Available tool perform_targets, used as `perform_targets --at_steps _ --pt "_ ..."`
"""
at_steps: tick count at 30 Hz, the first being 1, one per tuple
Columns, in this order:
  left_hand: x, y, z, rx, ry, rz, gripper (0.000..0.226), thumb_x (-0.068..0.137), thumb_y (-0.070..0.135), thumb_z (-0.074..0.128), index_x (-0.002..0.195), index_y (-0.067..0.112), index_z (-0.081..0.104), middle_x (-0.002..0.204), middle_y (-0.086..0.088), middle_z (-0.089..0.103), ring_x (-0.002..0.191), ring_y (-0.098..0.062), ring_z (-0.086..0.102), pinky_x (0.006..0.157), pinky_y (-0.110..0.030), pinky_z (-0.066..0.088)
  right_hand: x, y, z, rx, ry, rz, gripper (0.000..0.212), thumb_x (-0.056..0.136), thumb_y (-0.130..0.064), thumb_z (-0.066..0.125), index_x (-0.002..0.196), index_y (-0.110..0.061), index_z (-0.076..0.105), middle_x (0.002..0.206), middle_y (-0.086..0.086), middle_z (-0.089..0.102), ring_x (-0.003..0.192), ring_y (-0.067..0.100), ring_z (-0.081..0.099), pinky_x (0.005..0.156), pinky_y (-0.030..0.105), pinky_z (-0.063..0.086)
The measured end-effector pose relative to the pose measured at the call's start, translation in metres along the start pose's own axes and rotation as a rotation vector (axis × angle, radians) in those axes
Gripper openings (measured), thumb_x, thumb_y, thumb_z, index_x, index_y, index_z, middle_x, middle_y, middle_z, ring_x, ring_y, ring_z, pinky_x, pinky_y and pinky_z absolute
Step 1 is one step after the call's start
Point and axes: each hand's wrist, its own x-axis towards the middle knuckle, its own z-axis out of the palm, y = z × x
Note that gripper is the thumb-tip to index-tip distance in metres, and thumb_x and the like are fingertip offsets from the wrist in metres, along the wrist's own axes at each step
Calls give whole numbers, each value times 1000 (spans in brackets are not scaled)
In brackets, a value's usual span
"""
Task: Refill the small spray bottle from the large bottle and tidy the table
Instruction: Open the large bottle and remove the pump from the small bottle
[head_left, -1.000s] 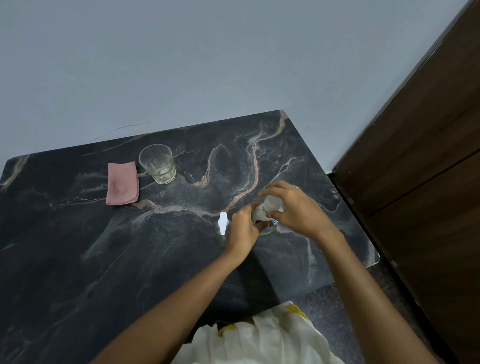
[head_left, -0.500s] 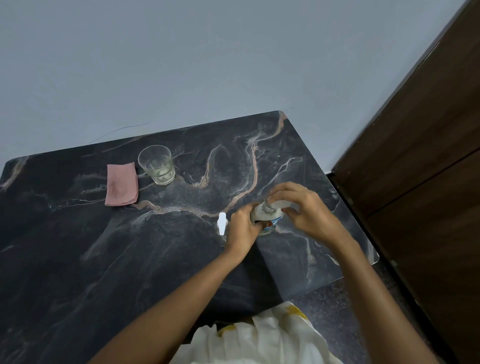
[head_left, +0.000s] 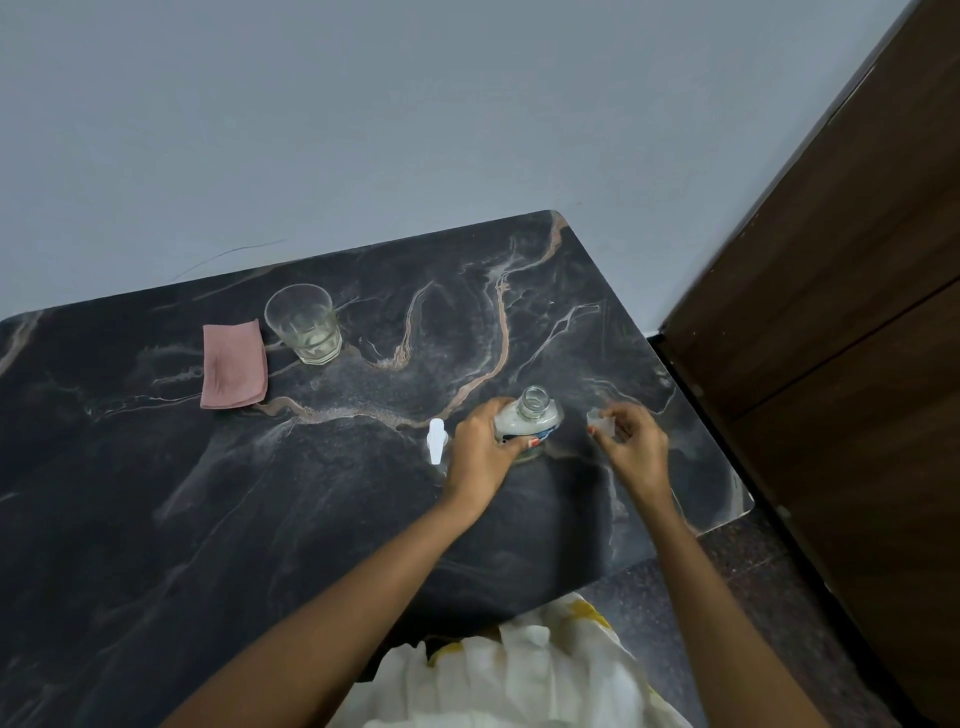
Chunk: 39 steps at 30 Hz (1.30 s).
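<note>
Fingers (head_left: 511, 441) of our left hand (head_left: 475, 457) grip the large bottle (head_left: 527, 421) upright on the table (head_left: 311, 519); our right hand (head_left: 631, 447) now pinches its cap (head_left: 596, 420), lifted clear. Mouth open, pouring can follow. Small spray bottle (head_left: 436, 441) stands just left.

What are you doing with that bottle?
A person is opening the large bottle on the dark table. The left hand grips the bottle and holds it upright, and its mouth is open. The right hand holds the cap off to the side, clear of the bottle. The small spray bottle stands just left of the left hand, untouched. A glass and a pink cloth sit farther back.
</note>
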Motion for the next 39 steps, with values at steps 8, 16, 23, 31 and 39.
perform_targets --at_steps 8,16,23,31,39 --pt "-2 5 -3 -4 -28 -5 45 68 8 75 110 8 57 108 -9 64 97 -20 60 85 -31 49 -7 35 17 -85 -30 86 34 71 7 69 101 4 53 110 23 48 95 19 45 77 14 35" --pt "-6 12 -9 10 -58 26 59 68 4 75 121 7 49 120 -11 57 112 -22 54 97 -40 44 -6 28 15 -59 -28 77 47 69 5 73 110 0 51 115 19 47 105 21 47 86 14 34" --pt "-5 25 -34 -76 -93 76 66 70 -2 71 128 7 43 132 -8 50 124 -16 45 105 -22 31 -10 -30 -8 -107 -3 -173 39 74 -2 71 110 -5 55 110 12 54 100 17 52 87 22 39" --pt "-7 24 -96 -184 5 161 33 80 -2 60 110 12 59 111 6 59 105 -4 53 91 -5 37 -43 -121 -3 109 -27 -357 22 75 8 64 93 -5 62 90 -1 60 77 2 57 76 9 47" --pt "-12 -44 -111 -24 -124 -35 63 69 -14 64 124 10 44 119 -11 55 111 -19 52 90 -19 39 -71 -120 62 2 -248 -295 34 72 12 65 104 2 61 97 17 63 86 24 60 80 13 42"
